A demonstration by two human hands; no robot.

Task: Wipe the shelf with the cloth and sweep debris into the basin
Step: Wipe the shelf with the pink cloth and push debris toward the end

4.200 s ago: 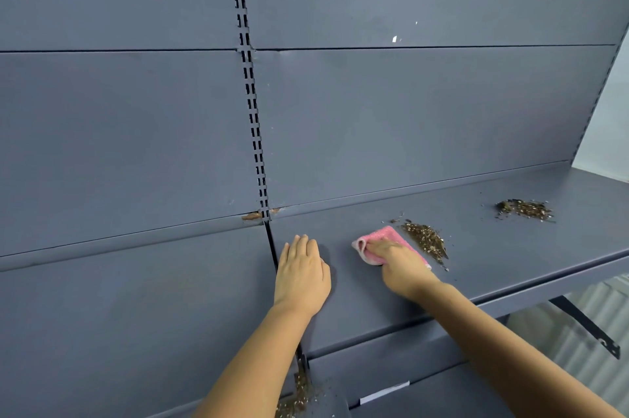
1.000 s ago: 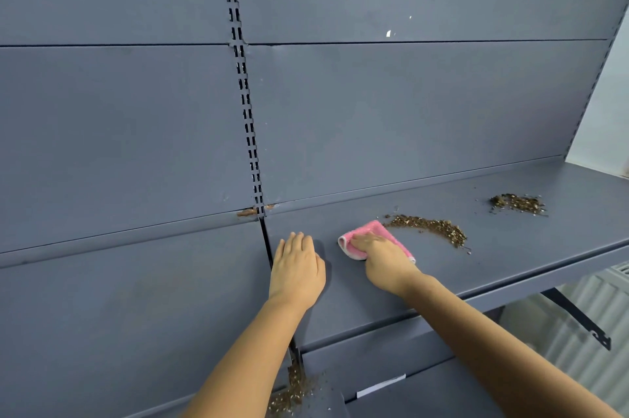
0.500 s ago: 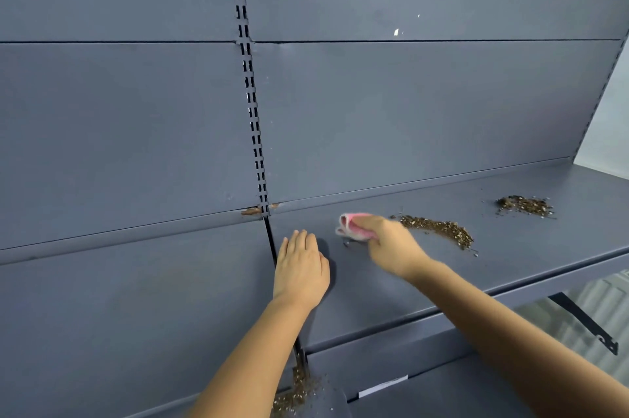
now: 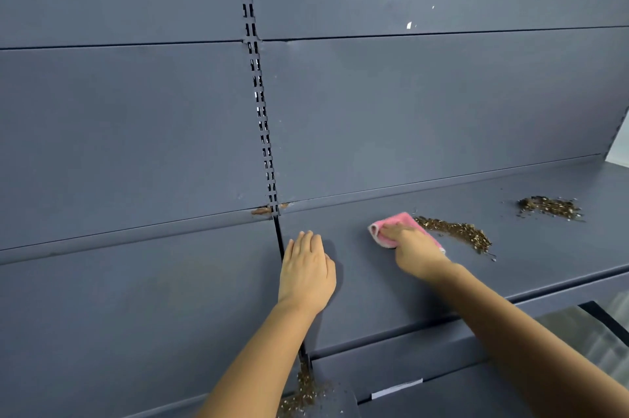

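My right hand (image 4: 413, 252) presses a pink cloth (image 4: 391, 226) flat on the grey shelf (image 4: 544, 257). Just right of the cloth runs a streak of brown debris (image 4: 456, 233). A second small pile of debris (image 4: 548, 207) lies further right on the shelf. My left hand (image 4: 306, 274) rests palm down, fingers together, on the shelf's left end beside the gap between shelves. More debris (image 4: 303, 390) lies below that gap at the bottom edge, on what may be the basin; I cannot tell.
A slotted upright (image 4: 258, 94) runs down the grey back panel (image 4: 425, 111). Another grey shelf (image 4: 119, 298) lies to the left. A lower shelf with a white label (image 4: 396, 388) sits beneath, and a black bracket (image 4: 609, 319) shows at the lower right.
My right hand brought the cloth forward and a little right, back flat onto the shelf beside the debris streak, after lifting it toward the back. The left hand stayed put.
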